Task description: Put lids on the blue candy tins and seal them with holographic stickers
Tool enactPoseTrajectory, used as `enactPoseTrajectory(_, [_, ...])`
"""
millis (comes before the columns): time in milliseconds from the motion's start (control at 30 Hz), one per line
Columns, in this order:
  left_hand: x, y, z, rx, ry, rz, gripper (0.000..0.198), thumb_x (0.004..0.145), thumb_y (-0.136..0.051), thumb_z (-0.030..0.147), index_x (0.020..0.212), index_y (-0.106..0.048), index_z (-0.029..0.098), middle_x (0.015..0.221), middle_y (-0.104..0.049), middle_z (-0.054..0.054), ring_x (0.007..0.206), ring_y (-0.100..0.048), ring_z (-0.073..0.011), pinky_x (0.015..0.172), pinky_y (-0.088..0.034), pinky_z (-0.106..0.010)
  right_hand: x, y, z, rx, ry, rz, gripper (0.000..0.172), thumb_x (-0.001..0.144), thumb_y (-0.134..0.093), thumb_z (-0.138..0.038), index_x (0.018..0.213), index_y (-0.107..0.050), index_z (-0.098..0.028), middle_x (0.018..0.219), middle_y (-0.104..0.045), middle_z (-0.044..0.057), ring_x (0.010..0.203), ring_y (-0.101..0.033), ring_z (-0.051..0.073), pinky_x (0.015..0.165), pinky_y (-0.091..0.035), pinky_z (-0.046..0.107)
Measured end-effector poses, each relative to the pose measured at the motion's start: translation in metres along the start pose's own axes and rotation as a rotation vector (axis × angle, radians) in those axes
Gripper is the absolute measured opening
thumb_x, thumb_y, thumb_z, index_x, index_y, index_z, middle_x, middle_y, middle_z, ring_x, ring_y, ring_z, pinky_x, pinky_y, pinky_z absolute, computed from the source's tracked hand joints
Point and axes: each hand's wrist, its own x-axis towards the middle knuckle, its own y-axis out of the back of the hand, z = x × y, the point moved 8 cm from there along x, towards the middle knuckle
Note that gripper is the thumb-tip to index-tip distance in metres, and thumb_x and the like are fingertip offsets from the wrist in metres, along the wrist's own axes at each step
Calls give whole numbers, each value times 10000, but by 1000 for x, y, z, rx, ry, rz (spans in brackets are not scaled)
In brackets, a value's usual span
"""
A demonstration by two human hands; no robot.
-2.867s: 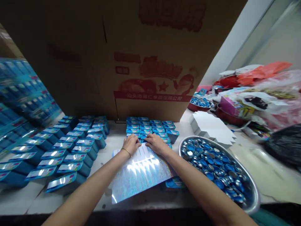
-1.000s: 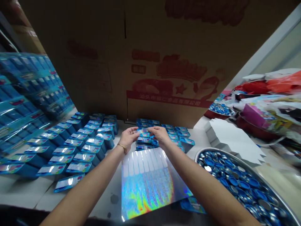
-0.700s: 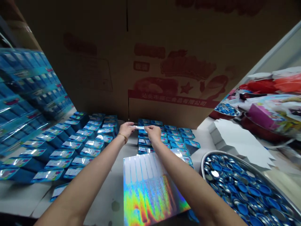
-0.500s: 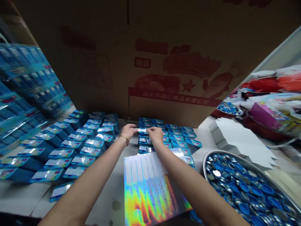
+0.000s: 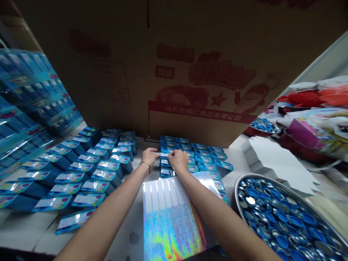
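Observation:
My left hand (image 5: 149, 157) and my right hand (image 5: 178, 160) are close together over the right-hand group of small blue boxes (image 5: 203, 158). A narrow shiny sticker strip (image 5: 164, 154) lies between them, against the top of one box. My left fingertips press at its left end, and the right fingers are pinched at its right end. Under my right forearm is a holographic sticker sheet (image 5: 174, 232), with a row of pale strip shapes across its upper part. Many similar blue boxes (image 5: 106, 175) with shiny labels on top stand in rows to the left.
A metal basin (image 5: 237, 188) full of blue and silver round caps stands at right. Behind it lies a stack of white card (image 5: 277, 159). A large cardboard carton (image 5: 190, 127) walls off the back. Wrapped blue packs (image 5: 29, 94) are piled at far left.
Both hands have lowered slightly, and the strip that was stretched between them is now down against a box top. The right fingers have shifted a little left and down.

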Motion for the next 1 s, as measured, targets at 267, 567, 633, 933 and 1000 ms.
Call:
enactPoseTrajectory(267, [-3, 4, 1, 215, -84, -26, 206, 550, -654, 139, 750, -607, 135, 515, -577, 10, 503, -538, -120, 524, -410, -230, -22, 9, -31, -344, 503, -55, 252, 807, -404, -202, 900, -633, -247, 914, -558, 83, 888, -455, 220, 730, -298, 347])
enactPoseTrajectory(567, [-101, -40, 77, 781, -561, -380, 345, 634, -549, 525, 786, -652, 233, 833, -614, -36, 877, -520, -215, 761, -356, -298, -27, 74, 34, -77, 599, -122, 318, 803, -419, -166, 1063, -588, -236, 1015, -566, 38, 902, -512, 151, 776, -357, 260])
enactPoseTrajectory(633, [-121, -57, 71, 882, -589, -427, 352, 588, -597, 524, 773, -646, 230, 874, -587, -42, 912, -490, -231, 765, -343, -317, -47, 70, 46, -54, 684, -233, 260, 803, -472, -252, 1023, -610, -232, 974, -590, 34, 891, -520, 150, 775, -369, 257])
enactPoseTrajectory(933, [-126, -63, 56, 773, -559, -312, 179, 699, -551, 375, 679, -599, 204, 848, -555, -22, 887, -468, -198, 733, -305, -322, -91, 57, 67, -193, 796, 1, 253, 858, -397, -214, 1045, -565, -180, 977, -586, 87, 922, -503, 174, 795, -401, 304])
enactPoseTrajectory(1000, [-127, -63, 57, 768, -569, -305, 178, 700, -552, 375, 675, -599, 206, 838, -553, -20, 878, -466, -197, 727, -300, -323, -98, 59, 67, -198, 856, 4, 250, 852, -398, -178, 1047, -554, -171, 995, -577, 91, 945, -495, 174, 792, -415, 299])
